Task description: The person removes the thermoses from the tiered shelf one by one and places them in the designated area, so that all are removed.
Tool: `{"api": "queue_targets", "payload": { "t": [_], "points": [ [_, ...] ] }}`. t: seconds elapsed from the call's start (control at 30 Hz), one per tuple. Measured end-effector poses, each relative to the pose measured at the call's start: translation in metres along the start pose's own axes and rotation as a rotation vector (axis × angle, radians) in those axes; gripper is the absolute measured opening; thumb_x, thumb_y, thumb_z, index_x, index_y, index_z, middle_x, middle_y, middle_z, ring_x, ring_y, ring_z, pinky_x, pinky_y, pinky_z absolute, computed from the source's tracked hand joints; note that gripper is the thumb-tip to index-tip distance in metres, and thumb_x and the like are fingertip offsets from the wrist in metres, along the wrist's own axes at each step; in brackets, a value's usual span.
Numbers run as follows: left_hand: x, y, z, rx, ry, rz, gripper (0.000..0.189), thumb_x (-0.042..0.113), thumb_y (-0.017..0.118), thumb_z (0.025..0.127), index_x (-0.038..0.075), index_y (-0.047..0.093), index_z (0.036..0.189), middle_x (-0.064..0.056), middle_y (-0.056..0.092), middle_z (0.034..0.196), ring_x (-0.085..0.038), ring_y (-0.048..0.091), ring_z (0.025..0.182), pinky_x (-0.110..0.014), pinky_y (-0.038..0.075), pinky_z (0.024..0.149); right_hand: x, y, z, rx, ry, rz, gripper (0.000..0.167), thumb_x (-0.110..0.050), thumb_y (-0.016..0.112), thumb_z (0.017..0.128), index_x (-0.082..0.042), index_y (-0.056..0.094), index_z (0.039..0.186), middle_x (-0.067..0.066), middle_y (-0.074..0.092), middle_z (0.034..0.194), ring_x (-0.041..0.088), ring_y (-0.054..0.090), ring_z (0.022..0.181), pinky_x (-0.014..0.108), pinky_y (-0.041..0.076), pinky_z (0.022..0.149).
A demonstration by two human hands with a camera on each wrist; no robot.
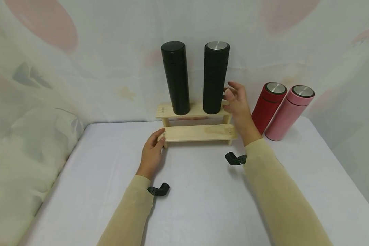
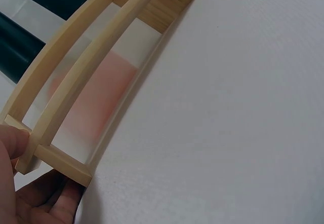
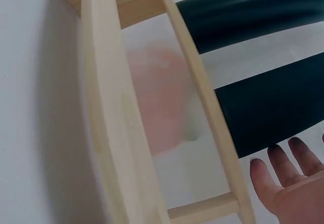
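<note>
A two-step wooden rack (image 1: 200,133) stands on the table with two tall black bottles on its upper step. The left bottle (image 1: 176,78) has a plain black lid. The right bottle (image 1: 215,78) carries a silver disc on top. My left hand (image 1: 151,155) grips the rack's left end, thumb on the lower step (image 2: 76,95) and fingers around the side support. Beside the right bottle is my right hand (image 1: 240,109), its fingers (image 3: 283,165) loosely spread with the tips right at the bottle's side. Nothing is held in that hand.
A red bottle (image 1: 268,106) and a pink bottle (image 1: 289,114), both with silver-topped lids, stand side by side to the right of my right forearm. Behind the rack hangs a patterned white cloth (image 1: 110,61). White covering lies over the table (image 1: 190,205).
</note>
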State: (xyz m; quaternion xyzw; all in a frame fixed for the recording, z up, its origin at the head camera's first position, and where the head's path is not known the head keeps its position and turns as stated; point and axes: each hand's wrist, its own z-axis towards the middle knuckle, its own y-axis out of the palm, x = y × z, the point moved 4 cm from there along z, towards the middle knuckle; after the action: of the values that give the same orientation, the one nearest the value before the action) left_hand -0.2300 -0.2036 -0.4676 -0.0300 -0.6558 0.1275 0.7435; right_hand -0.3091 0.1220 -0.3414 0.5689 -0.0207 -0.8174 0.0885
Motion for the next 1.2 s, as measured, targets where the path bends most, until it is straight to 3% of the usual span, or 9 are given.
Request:
{"api": "queue_targets", "payload": {
  "t": [0.27, 0.43, 0.67, 1.2],
  "points": [
    [0.002, -0.001, 0.0, 0.005, 0.008, 0.004, 0.042, 0.028, 0.056, 0.116, 0.017, 0.06, 0.157, 0.0, 0.05, 0.163, -0.016, 0.044, 0.15, -0.037, 0.036, 0.123, 0.009, 0.005, 0.006, -0.034, 0.027, -0.001, 0.079, -0.031, 0.076, 0.1, -0.014, 0.033, 0.164, 0.015, 0.044, 0.155, 0.03, 0.048, 0.137, 0.042, 0.045, 0.114],
    [0.004, -0.001, 0.0, 0.004, 0.007, 0.007, 0.042, 0.027, 0.056, 0.116, 0.017, 0.06, 0.157, 0.0, 0.05, 0.164, -0.016, 0.044, 0.15, -0.037, 0.036, 0.123, 0.012, 0.007, 0.01, -0.035, 0.043, -0.071, 0.086, -0.031, 0.084, 0.096, -0.02, 0.033, 0.164, 0.01, 0.047, 0.156, 0.028, 0.048, 0.139, 0.044, 0.045, 0.115],
    [0.037, 0.002, -0.011, -0.01, -0.056, -0.034, 0.043, 0.012, 0.053, 0.116, 0.003, 0.055, 0.158, -0.011, 0.047, 0.166, -0.023, 0.042, 0.152, -0.037, 0.033, 0.125, 0.008, 0.014, 0.016, -0.039, 0.054, -0.196, 0.094, -0.036, 0.09, 0.093, -0.025, 0.031, 0.166, 0.003, 0.047, 0.157, 0.023, 0.047, 0.139, 0.046, 0.046, 0.114],
    [0.036, 0.004, -0.011, 0.0, -0.06, -0.001, 0.043, 0.012, 0.053, 0.116, 0.004, 0.055, 0.158, -0.011, 0.046, 0.167, -0.023, 0.041, 0.153, -0.04, 0.034, 0.125, 0.011, 0.013, 0.021, -0.009, 0.063, -0.282, 0.086, -0.024, 0.09, 0.094, -0.028, 0.039, 0.162, 0.003, 0.055, 0.149, 0.024, 0.054, 0.132, 0.047, 0.054, 0.106]
  ]
}}
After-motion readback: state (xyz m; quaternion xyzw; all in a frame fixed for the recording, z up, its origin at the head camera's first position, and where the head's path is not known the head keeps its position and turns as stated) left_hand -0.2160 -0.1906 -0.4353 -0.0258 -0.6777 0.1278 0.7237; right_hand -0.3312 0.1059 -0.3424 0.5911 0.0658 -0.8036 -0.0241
